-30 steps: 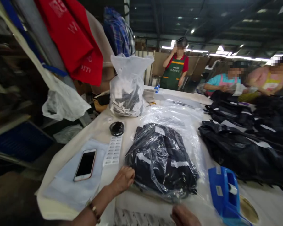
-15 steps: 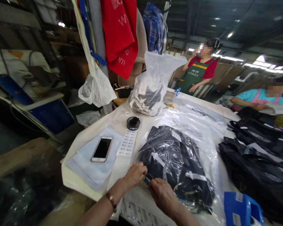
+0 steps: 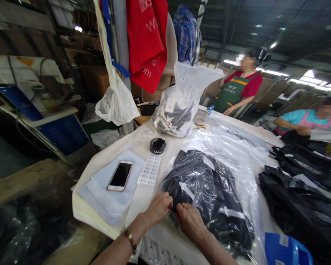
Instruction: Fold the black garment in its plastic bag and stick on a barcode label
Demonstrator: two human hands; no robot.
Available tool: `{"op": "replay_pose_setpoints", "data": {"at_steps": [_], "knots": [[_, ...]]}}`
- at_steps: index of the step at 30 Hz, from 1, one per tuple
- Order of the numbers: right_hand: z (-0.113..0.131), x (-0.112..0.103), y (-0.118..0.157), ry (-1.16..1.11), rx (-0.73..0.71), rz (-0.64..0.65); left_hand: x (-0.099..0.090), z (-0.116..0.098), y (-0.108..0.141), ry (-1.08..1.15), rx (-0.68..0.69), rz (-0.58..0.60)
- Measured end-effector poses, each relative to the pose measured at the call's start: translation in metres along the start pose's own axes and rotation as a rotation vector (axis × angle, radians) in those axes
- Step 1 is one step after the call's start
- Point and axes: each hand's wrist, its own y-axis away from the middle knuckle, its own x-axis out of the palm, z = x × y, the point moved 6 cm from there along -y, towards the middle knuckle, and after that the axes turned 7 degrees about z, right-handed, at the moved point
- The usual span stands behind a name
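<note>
Black garments in a clear plastic bag (image 3: 206,184) lie on the white table (image 3: 99,165). My left hand (image 3: 160,207) has its fingers closed on the bag's near left edge. Right beside it, my right hand (image 3: 189,220) grips the same edge with curled fingers. To the left, a phone (image 3: 120,175) rests on pale folded sheets (image 3: 102,200). Between phone and bag lies a strip of barcode labels (image 3: 150,170), with a black tape roll (image 3: 157,146) at its far end.
A tied-up translucent bag (image 3: 176,110) stands at the table's back. Black garments (image 3: 300,198) are heaped on the right, near a blue plastic object (image 3: 287,248). Two people are beyond the table. Red cloth (image 3: 147,44) hangs above.
The view has shifted slightly. My right hand has moved up a little along the bag's edge, and both hands keep their grip. The person in the apron has lowered a raised hand.
</note>
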Motion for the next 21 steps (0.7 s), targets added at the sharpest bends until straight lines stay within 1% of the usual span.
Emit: {"op": "replay_pose_setpoints", "data": {"at_steps": [5, 7, 12, 14, 16, 17, 19, 21], "knots": [[0.0, -0.004, -0.006, -0.009, 0.082, 0.012, -0.003, 0.001, -0.003, -0.006, -0.007, 0.033], [0.002, -0.004, -0.006, -0.017, 0.139, 0.017, -0.005, 0.001, -0.003, -0.003, -0.015, 0.045], [0.002, 0.011, -0.005, -0.076, 0.346, 0.055, -0.007, 0.001, -0.004, -0.013, -0.041, 0.08], [0.001, 0.017, -0.005, -0.115, 0.394, 0.051, -0.005, 0.0, -0.004, -0.027, -0.05, 0.09], [-0.001, 0.018, -0.007, -0.178, 0.393, 0.085, -0.004, 0.001, -0.004, -0.043, -0.062, 0.093], [-0.003, 0.018, -0.008, -0.216, 0.378, 0.127, -0.004, 0.001, -0.004, -0.05, -0.067, 0.092], [-0.006, 0.013, -0.009, -0.274, 0.349, 0.216, -0.002, 0.002, -0.005, -0.062, -0.076, 0.089], [-0.012, 0.006, -0.008, -0.295, 0.351, 0.275, -0.001, 0.004, -0.005, -0.077, -0.088, 0.087]]}}
